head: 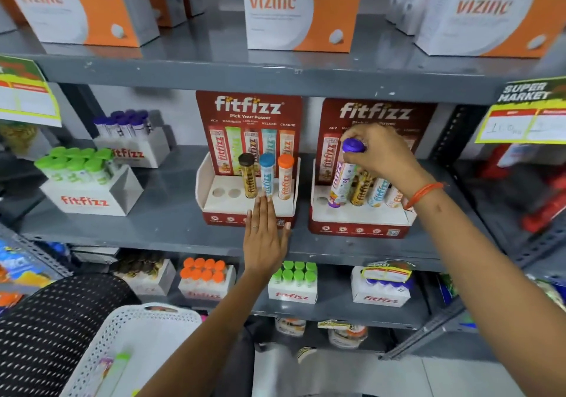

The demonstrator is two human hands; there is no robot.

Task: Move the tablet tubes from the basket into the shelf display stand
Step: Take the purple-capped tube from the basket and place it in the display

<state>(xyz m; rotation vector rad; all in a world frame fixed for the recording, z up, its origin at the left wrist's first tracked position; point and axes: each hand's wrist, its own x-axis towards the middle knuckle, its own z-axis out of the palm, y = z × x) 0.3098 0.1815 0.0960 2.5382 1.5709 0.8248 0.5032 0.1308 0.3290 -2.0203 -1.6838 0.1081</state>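
Two red fitfizz display stands sit on the middle shelf. The left stand (214, 196) holds brown, blue and orange-capped tubes, with two holes bare at its left. My left hand (266, 237) lies flat and open against its front, fingertips near the blue tube (267, 176). My right hand (382, 154) grips the purple cap of a tilted purple-capped tube (341, 179), whose bottom is at a hole in the right stand (358, 222), beside three tubes standing there. The white perforated basket (147, 326) is at the lower left with a green-capped tube (118, 366) inside.
White fitfizz boxes of green-capped tubes (79, 167) and purple-capped tubes (125, 122) stand left on the same shelf. Vizinc cartons (275, 7) fill the shelf above. More tube boxes (205, 277) line the shelf below. Price tags (526, 115) hang from the shelf edge.
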